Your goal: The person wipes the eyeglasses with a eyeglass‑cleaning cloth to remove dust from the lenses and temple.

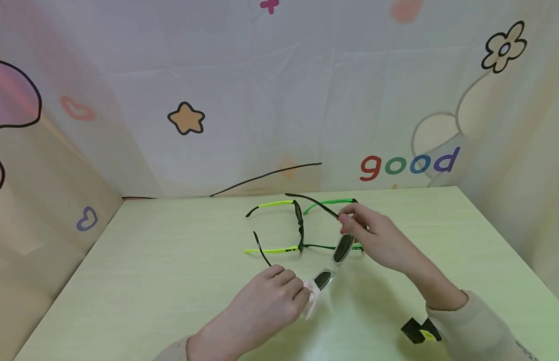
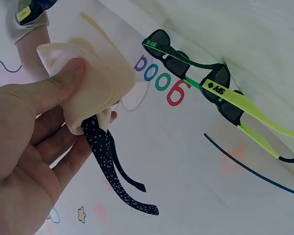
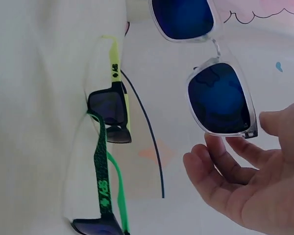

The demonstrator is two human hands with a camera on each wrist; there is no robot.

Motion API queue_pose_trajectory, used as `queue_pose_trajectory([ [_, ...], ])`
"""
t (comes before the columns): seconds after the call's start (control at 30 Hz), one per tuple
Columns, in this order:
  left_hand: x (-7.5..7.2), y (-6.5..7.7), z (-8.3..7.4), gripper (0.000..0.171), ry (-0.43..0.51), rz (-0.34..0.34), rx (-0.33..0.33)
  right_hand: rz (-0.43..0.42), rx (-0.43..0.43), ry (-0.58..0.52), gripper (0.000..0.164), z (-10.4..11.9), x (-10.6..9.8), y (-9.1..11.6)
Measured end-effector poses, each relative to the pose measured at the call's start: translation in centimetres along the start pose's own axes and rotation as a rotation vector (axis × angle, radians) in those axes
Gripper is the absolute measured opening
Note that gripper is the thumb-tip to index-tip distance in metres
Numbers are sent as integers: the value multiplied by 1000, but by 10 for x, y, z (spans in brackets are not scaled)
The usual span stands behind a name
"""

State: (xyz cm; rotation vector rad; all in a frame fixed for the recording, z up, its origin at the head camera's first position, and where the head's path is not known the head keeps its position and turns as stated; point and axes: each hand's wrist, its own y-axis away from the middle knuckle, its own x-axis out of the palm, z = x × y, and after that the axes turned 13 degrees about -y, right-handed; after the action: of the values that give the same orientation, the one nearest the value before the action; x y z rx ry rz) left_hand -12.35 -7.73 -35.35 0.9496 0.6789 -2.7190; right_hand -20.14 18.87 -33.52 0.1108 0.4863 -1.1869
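Clear-framed sunglasses (image 1: 343, 248) with dark lenses and black temples are held above the table between both hands. My left hand (image 1: 270, 301) grips one end through a folded pale cloth (image 2: 95, 81), thumb pressed on top; the cloth covers that end of the frame. Below the cloth in the left wrist view, the speckled temples (image 2: 105, 161) hang out. With fingertips and thumb, my right hand (image 1: 383, 240) pinches the other end by the hinge. The right wrist view shows the lenses (image 3: 220, 100) as blue, with the thumb and fingers close around the hinge corner.
Behind the hands, sunglasses with yellow temples (image 1: 279, 202) stand on the pale green table (image 1: 126, 281). Just right of them are sunglasses with green temples (image 1: 329, 201), partly hidden by the right hand. A printed curtain (image 1: 261, 100) hangs at the table's back edge. A black device (image 1: 413, 331) sits at the right cuff.
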Motion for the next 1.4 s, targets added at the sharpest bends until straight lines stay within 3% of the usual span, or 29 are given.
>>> queue_pose_trajectory([
  [0.23, 3, 0, -2, 11, -1, -36, -42, -4, 25, -233, 38, -6, 8, 1],
  [0.5, 7, 1, -1, 16, 29, -31, -102, 17, 96, -385, 45, -7, 19, 1],
  [0.73, 10, 1, -1, 22, 73, -17, -138, 89, 166, -459, 53, -6, 28, 2],
  [1.07, 13, -2, -6, 17, 131, -49, -211, 93, 183, -567, 61, -7, 36, 2],
  [1.4, 14, -4, -7, 20, 238, -119, -257, 45, 217, -565, 58, -8, 39, 0],
])
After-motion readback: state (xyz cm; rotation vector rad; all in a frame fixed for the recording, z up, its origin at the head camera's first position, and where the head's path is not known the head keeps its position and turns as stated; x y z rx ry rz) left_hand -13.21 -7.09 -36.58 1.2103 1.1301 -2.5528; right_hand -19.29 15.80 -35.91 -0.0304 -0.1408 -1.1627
